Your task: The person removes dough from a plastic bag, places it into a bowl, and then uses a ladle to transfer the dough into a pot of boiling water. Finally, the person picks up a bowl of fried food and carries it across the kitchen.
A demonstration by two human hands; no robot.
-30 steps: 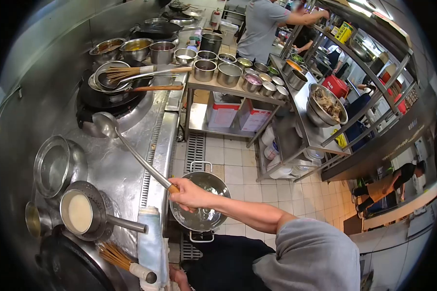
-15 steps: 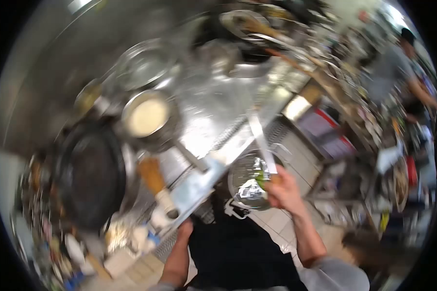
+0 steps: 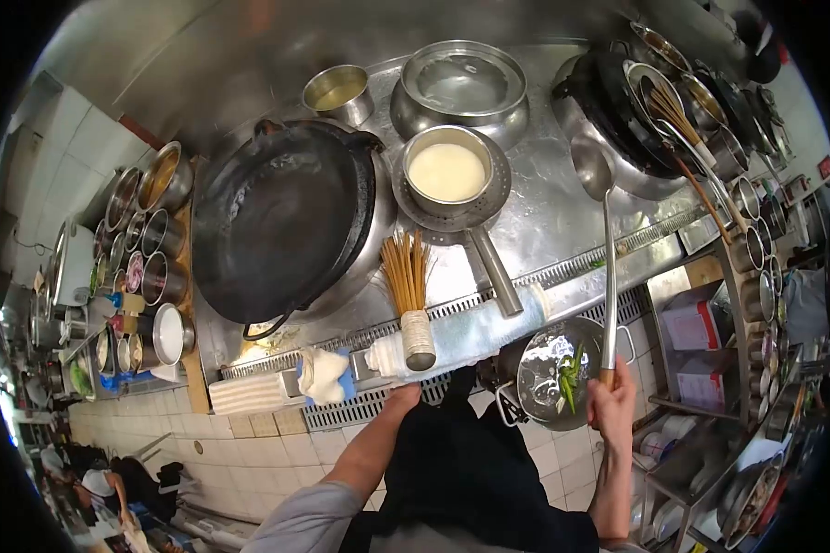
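Note:
My right hand (image 3: 616,403) grips the wooden end of a long steel ladle (image 3: 606,249); its bowl rests on the steel counter near the right burner. Below that hand a metal pot (image 3: 553,373) with a few green vegetable pieces sits low, beside the counter front. My left hand (image 3: 403,398) touches the counter's front edge, just below a bamboo brush (image 3: 409,290) lying on a pale cloth (image 3: 475,334). A large black wok (image 3: 281,217) sits on the burner in front of me. A strainer pan holding white liquid (image 3: 446,172) stands to its right.
Small steel bowl (image 3: 337,89) and a wide steel basin (image 3: 459,85) stand at the back. Seasoning tins (image 3: 144,258) line a shelf at left. White rags (image 3: 321,373) lie on the drain grate. A second wok station (image 3: 650,106) with brush and utensils sits at right. Storage boxes (image 3: 696,327) below.
My view has swung from the right end of the line to the black wok straight ahead. My right hand still holds the ladle; my left hand has come up to the counter edge.

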